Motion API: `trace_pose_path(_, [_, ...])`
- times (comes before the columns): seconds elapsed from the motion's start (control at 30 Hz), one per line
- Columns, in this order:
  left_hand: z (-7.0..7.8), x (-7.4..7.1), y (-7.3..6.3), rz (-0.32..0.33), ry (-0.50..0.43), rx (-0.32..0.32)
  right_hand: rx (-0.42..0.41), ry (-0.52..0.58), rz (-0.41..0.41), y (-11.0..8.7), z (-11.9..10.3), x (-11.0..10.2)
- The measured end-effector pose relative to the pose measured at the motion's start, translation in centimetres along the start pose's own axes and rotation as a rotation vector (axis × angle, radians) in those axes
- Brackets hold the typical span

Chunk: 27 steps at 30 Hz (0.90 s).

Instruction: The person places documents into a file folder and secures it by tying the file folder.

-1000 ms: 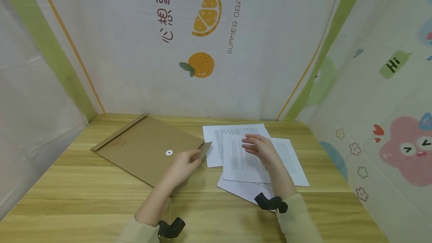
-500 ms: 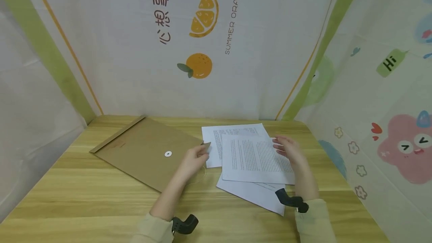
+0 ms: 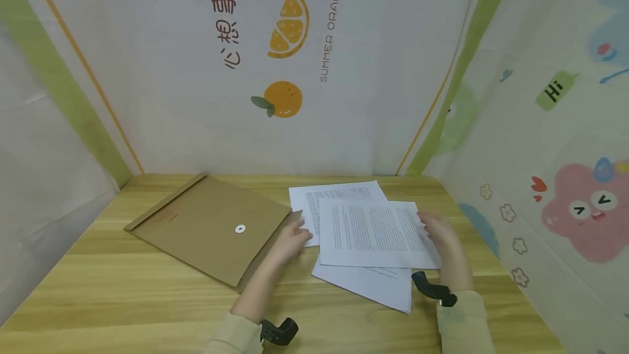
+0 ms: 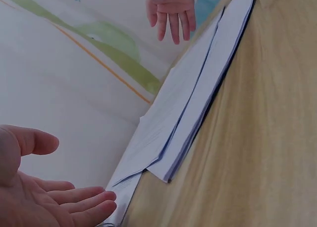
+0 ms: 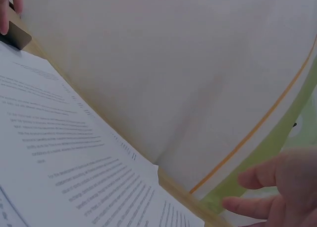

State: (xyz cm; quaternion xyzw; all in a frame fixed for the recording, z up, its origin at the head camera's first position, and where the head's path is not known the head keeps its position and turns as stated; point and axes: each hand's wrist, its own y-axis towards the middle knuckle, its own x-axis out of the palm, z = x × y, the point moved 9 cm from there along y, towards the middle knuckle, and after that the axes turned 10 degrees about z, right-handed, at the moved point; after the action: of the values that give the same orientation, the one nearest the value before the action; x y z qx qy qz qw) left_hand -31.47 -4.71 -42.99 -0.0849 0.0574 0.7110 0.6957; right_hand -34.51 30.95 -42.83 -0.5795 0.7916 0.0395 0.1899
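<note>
Printed sheets of paper (image 3: 375, 234) lie overlapping in several layers at the middle right of the table. My left hand (image 3: 291, 242), fingers extended and thumb apart, is by their left side, over the flap (image 3: 267, 250) of a brown paper document envelope (image 3: 211, 223). That envelope lies at the left with a white button on its face. At the right edge of the top sheet is my right hand (image 3: 442, 236), its fingertips close to the paper. In the right wrist view, the right hand (image 5: 282, 190) has thumb and fingers spread with nothing between them.
The wooden table (image 3: 123, 299) runs up to a white printed curtain (image 3: 344, 124) at the back. Another curtain (image 3: 550, 190) with cartoon prints hangs along the right. Under the top sheet, more paper (image 3: 366, 285) sticks out toward the front.
My right hand has moved from above the sheets to their right edge. My left hand has shifted right from the envelope toward the sheets' left side. The envelope's flap now shows more fully.
</note>
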Motion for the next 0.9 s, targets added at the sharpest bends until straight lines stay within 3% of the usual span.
trace_pose_path(0.17, [-1.1, 0.5, 0.3, -0.006, -0.069, -0.051, 0.058, -0.066, -0.009, 0.5, 1.5, -0.2])
trace_pose_path(0.37, [-1.9, 1.0, 0.6, -0.003, -0.162, -0.106, 0.052, -0.078, 0.001, 0.7, 1.9, -0.3])
trace_pose_path(0.5, [-2.3, 1.7, 0.4, -0.047, -0.241, -0.150, 0.039, -0.101, 0.002, 0.5, 1.7, 0.0])
trace_pose_path(0.63, [-2.6, 2.2, 0.3, -0.086, -0.300, -0.185, 0.046, -0.080, 0.022, 0.5, 1.7, 0.1])
trace_pose_path(0.9, [-3.0, 1.9, 0.3, -0.061, -0.418, -0.225, 0.088, -0.022, 0.043, 0.8, 2.3, 0.1])
